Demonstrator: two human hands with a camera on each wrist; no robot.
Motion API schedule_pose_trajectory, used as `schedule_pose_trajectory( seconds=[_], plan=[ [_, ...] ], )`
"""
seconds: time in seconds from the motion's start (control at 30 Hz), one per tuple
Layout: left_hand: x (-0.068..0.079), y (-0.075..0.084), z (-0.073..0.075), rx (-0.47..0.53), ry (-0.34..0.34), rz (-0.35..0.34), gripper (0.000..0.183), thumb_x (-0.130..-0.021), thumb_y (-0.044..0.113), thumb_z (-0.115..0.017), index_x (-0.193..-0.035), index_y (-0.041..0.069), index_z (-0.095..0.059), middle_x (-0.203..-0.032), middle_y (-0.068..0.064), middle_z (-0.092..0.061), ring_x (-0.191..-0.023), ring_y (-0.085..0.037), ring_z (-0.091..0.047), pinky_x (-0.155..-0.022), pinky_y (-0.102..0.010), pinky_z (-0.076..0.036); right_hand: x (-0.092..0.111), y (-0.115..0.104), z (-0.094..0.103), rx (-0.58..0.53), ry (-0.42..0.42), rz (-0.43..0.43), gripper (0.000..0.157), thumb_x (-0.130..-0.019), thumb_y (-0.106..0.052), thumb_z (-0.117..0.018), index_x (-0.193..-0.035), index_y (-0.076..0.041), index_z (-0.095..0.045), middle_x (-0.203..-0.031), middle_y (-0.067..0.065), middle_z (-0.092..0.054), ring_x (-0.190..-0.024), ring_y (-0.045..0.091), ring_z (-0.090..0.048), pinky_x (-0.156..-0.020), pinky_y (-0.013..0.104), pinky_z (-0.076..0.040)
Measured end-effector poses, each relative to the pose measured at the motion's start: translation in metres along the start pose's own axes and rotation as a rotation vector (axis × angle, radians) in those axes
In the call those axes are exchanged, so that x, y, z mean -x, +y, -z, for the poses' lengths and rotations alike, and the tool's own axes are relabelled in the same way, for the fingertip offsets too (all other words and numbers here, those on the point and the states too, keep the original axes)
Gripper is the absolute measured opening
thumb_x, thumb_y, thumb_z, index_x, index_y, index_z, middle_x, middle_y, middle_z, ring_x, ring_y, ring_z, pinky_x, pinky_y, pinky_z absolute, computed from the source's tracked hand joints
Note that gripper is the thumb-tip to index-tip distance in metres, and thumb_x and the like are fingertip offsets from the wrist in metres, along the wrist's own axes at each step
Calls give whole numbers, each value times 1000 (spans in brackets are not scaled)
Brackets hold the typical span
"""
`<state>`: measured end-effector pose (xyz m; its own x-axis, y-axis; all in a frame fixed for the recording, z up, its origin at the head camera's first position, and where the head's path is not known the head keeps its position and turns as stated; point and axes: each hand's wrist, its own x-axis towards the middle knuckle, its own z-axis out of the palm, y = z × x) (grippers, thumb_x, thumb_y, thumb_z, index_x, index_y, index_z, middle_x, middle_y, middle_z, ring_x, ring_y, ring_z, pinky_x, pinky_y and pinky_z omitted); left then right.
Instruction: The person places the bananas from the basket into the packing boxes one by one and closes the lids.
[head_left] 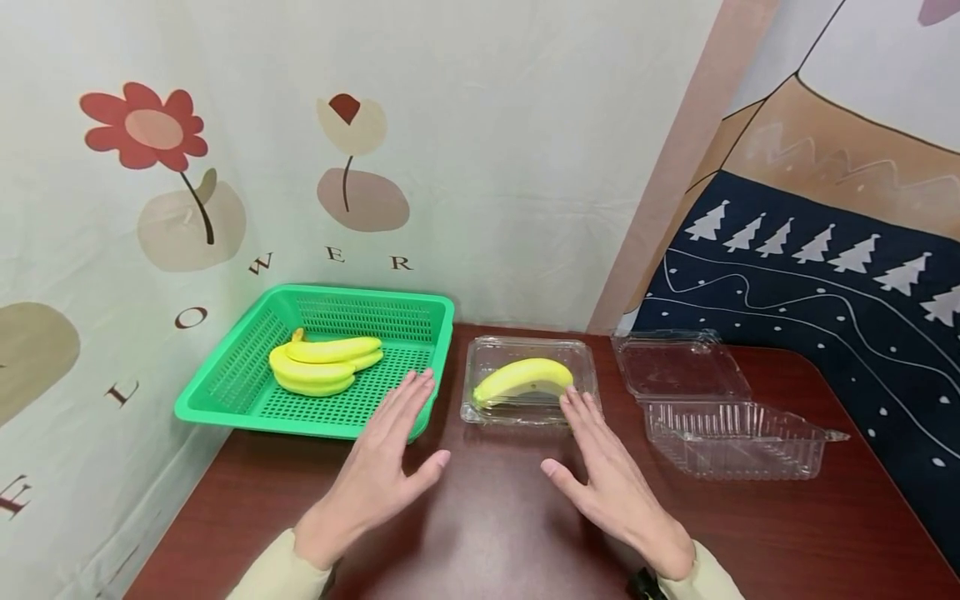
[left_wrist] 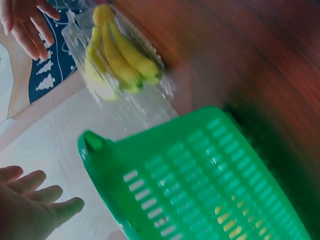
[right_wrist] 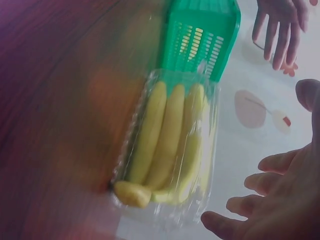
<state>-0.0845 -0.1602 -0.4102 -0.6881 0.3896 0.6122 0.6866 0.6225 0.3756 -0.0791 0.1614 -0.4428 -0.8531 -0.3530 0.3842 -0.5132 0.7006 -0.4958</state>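
Observation:
My left hand (head_left: 378, 471) is held up with straight fingers, in front of the right side of a green basket (head_left: 225, 421). A bunch of yellow bananas (head_left: 315, 367) lies in that basket. Straight-fingered too, my right hand (head_left: 611, 487) is raised near the front right corner of a clear plastic box (head_left: 480, 346). Inside this box is another bunch of bananas (right_wrist: 165, 135), seen through the plastic in the right wrist view. Both palms face inward, and neither hand holds anything. The left wrist view also shows the boxed bananas (left_wrist: 120, 55) beyond the basket.
To the right on the dark red-brown table (head_left: 495, 517) stands a second clear plastic box (head_left: 738, 442), its lid (head_left: 678, 367) open toward the back. A printed cloth (head_left: 510, 167) with flowers and letters hangs behind the table, and a dark tree pattern (head_left: 817, 250) hangs at the right.

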Motion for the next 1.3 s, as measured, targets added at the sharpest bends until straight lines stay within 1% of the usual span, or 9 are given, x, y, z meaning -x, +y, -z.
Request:
schedule_pose_trajectory(
  seconds=[0.07, 0.17, 0.33, 0.43, 0.67, 0.77, 0.93, 1.07, 1.3],
  plan=[
    [0, -4, 5, -14, -5, 17, 77, -97, 44, -63, -157, 1, -40, -163, -11, -40, -153, -35, -31, -127, -37, -15, -1, -4, -2, 15, -5, 9, 83, -98, -43, -69, -162, -6, -32, -169, 12, -27, -154, 41, -24, -120, 57, -29],
    [2, -9, 11, -37, 1, 33, 77, -95, 39, -67, -158, 3, -40, -162, -9, -42, -152, -35, -33, -127, -35, -15, -4, -9, -5, 31, -4, 37, 83, -97, -44, -69, -161, -6, -34, -169, 12, -27, -154, 41, -25, -116, 63, -32],
    [4, -17, 20, -76, 0, 81, 79, -91, 31, -71, -159, 5, -39, -162, -8, -42, -151, -34, -35, -127, -36, -16, -9, -16, -11, 45, -25, 76, 81, -99, -48, -65, -161, -4, -35, -169, 12, -27, -154, 40, -25, -116, 63, -33],
    [5, -22, 27, -92, -12, 112, 80, -92, 30, -72, -160, 7, -38, -162, -8, -42, -151, -35, -35, -127, -40, -19, -13, -23, -15, 37, -47, 89, 80, -100, -51, -62, -161, -6, -36, -169, 11, -28, -155, 38, -24, -116, 63, -33],
    [5, -41, 46, -161, -29, 148, 77, -92, 30, -72, -159, 7, -41, -160, -12, -45, -150, -37, -36, -121, -58, -28, -23, -39, -25, -3, -104, 139, 81, -101, -59, -56, -161, -9, -36, -170, 6, -27, -156, 32, -22, -120, 59, -30],
    [5, -49, 55, -198, -44, 160, 76, -93, 32, -72, -157, 7, -43, -158, -14, -47, -149, -40, -37, -119, -61, -29, -27, -45, -31, -15, -133, 156, 81, -102, -61, -53, -162, -10, -36, -170, 3, -26, -157, 29, -20, -119, 60, -30],
    [3, -64, 68, -262, -105, 182, 79, -93, 40, -72, -159, 9, -41, -159, -14, -45, -149, -42, -34, -119, -66, -23, -37, -54, -40, -22, -185, 184, 81, -102, -62, -50, -162, -10, -35, -170, 4, -26, -157, 27, -18, -120, 59, -29],
    [-1, -75, 74, -305, -171, 175, 82, -93, 45, -71, -159, 7, -39, -160, -15, -43, -150, -43, -32, -119, -68, -19, -44, -61, -48, -4, -230, 208, 82, -102, -63, -48, -163, -9, -33, -171, 4, -23, -157, 30, -19, -121, 58, -28],
    [-10, -95, 86, -352, -252, 199, 84, -95, 52, -68, -159, 6, -39, -160, -17, -42, -149, -45, -32, -117, -72, -21, -53, -75, -59, 13, -290, 236, 85, -101, -65, -49, -164, -12, -29, -173, 1, -18, -158, 27, -14, -121, 58, -27]
  ],
)
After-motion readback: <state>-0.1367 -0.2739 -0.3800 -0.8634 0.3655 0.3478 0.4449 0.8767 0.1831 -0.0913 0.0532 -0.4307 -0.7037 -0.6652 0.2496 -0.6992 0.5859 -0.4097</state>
